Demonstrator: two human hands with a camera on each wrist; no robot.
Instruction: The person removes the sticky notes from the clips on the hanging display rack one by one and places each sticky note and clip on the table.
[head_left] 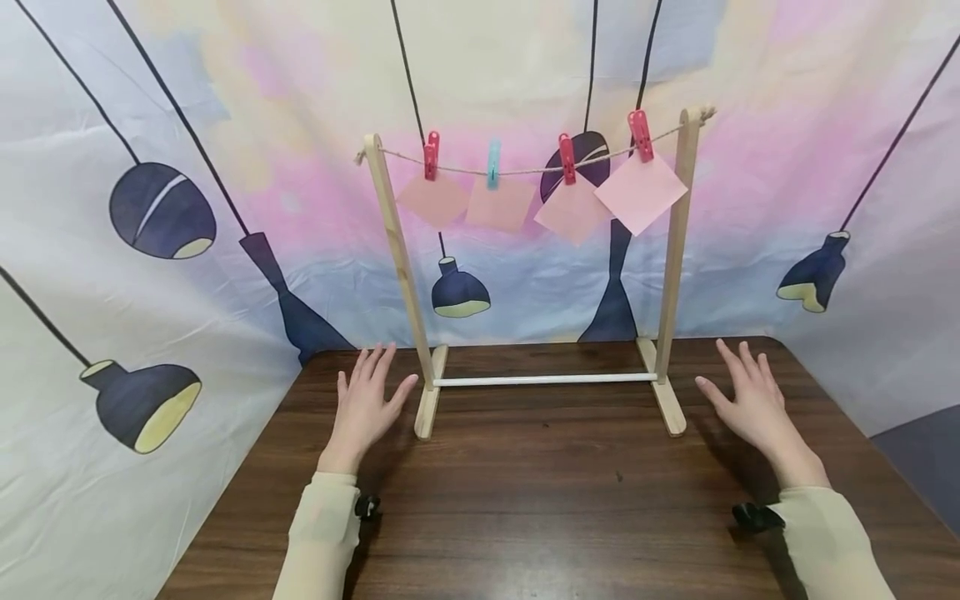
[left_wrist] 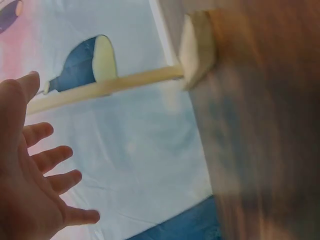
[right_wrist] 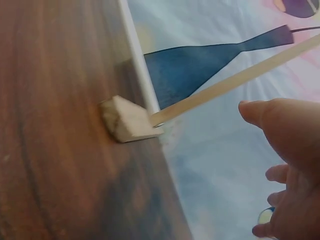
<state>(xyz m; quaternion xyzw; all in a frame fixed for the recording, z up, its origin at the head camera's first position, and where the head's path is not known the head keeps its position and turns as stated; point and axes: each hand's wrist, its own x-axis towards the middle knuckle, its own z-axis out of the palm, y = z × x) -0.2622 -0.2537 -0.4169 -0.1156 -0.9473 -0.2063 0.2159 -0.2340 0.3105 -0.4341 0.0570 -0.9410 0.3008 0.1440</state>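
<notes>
A wooden rack (head_left: 398,250) with a white crossbar (head_left: 547,380) stands on the brown table. Between the tops of its posts runs a twine line (head_left: 525,172). Pink paper squares hang from it on clothespins: red ones at the left (head_left: 431,158), third place (head_left: 567,160) and right (head_left: 641,136), a light blue clothespin (head_left: 492,164) second. My left hand (head_left: 366,408), fingers spread, is just left of the rack's left foot (head_left: 429,408). To the right of the other foot (head_left: 663,400) is my right hand (head_left: 752,404), also spread. Both hands hold nothing.
The dark wood table (head_left: 525,517) has rounded back corners. Directly behind it hangs a pastel cloth (head_left: 247,350) printed with dark lamps. A black strap piece (head_left: 367,507) shows at the left wrist, another black piece (head_left: 756,517) at the right.
</notes>
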